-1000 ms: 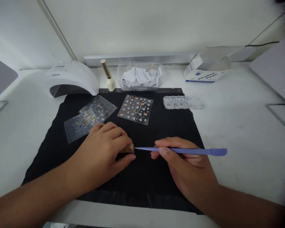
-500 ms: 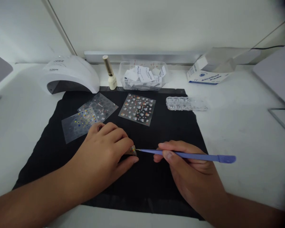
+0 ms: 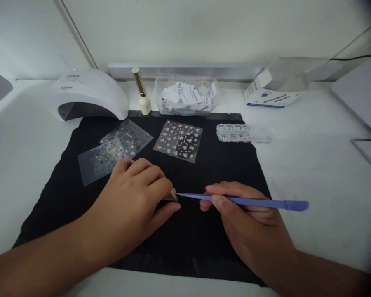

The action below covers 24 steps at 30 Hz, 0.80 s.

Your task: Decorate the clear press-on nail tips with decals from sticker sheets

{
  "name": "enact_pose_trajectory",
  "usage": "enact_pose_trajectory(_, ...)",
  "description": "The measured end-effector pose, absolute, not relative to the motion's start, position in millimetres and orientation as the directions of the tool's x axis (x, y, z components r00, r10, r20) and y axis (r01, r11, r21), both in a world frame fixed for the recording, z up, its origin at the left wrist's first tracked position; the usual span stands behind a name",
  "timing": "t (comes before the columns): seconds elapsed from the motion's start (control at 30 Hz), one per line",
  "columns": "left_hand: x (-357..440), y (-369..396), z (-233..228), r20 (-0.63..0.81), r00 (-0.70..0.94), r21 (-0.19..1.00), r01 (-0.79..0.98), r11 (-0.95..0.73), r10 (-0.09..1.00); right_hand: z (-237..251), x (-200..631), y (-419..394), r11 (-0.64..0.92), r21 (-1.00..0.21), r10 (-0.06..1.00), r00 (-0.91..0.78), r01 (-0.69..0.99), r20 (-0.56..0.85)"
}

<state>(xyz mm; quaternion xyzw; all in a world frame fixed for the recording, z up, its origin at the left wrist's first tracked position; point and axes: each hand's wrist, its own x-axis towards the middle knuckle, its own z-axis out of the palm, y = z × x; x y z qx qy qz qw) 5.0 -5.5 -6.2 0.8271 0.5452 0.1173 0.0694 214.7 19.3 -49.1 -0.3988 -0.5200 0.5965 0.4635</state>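
Note:
Over the black mat point(image 3: 191, 231), my left hand point(image 3: 139, 198) is curled, its thumb and index finger closed around a small shiny nail point(image 3: 172, 194) with yellow and orange marks. Whether that nail is a loose tip or sits on a finger, I cannot tell. My right hand point(image 3: 244, 214) pinches blue-purple tweezers point(image 3: 262, 202) between thumb and fingers. Their fine metal point reaches left to the edge of the nail, and whether it touches is too small to see. Beyond my left hand lie a sticker sheet with blue and yellow shapes point(image 3: 95, 165) and a clear sheet partly beneath it point(image 3: 136, 138).
Another sticker sheet point(image 3: 179, 140) lies mid-mat, with a clear ridged plastic case point(image 3: 235, 133) at the right edge. Along the back stand a white nail lamp point(image 3: 92, 88), a polish bottle point(image 3: 145, 103), a clear tub of alcohol pads point(image 3: 185, 109) and an opened alcohol pad box point(image 3: 266, 97).
Both hands hold nearly the same pose, with the tweezers' point still at the nail. The view has shifted slightly, so the background sits a little higher.

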Motion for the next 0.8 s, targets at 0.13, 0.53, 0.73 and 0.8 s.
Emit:
enact_pose_trajectory(0.13, 5.5, -5.4, -5.2, 0.118, 0.372, 0.240, 0.889, -0.390, 0.921, -50.1, 214.8, 19.9, -0.051, -0.990, 0.968, -0.249, -0.130, -0.017)
enact_pose_trajectory(0.53, 6.1, -9.2, -3.1, 0.150, 0.395, 0.280, 0.862, -0.422, 0.906, -47.7, 212.9, 20.6, -0.055, -0.990, 0.971, -0.237, -0.132, -0.023)
enact_pose_trajectory(0.73, 4.5, -10.7, -4.7, 0.171, 0.411, 0.278, 0.852, -0.444, 0.895, -49.6, 212.9, 19.1, -0.085, -0.988, 0.973, -0.226, -0.132, -0.054)
enact_pose_trajectory(0.8, 4.1, -10.7, -5.2, 0.177, 0.406, 0.279, 0.853, -0.442, 0.896, -48.4, 212.4, 21.1, -0.115, -0.985, 0.973, -0.214, -0.129, -0.086)
